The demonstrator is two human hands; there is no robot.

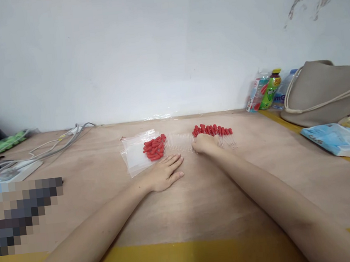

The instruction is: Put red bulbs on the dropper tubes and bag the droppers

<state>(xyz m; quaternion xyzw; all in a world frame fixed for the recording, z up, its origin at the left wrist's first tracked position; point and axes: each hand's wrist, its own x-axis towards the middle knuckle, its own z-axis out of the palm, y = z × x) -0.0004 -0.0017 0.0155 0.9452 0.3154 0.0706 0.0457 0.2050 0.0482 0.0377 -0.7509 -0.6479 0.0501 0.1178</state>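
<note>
**Right hand (205,143) curled at thin, clear tubes (178,142)**

Its fingers are bent inward; whether they pinch a tube is hard to tell from this angle. Just beyond it lie red-topped clear tubes (213,130). To its left, the left hand (164,173) rests palm down, fingers spread, gripping nothing, near small red rubbery pieces (153,148) heaped beside clear plastic bags (133,152).

Grey bag (327,90) | green bottle (270,91) (yellow-capped) | blue-white packet (340,140) | white power strip (30,168), left
</note>
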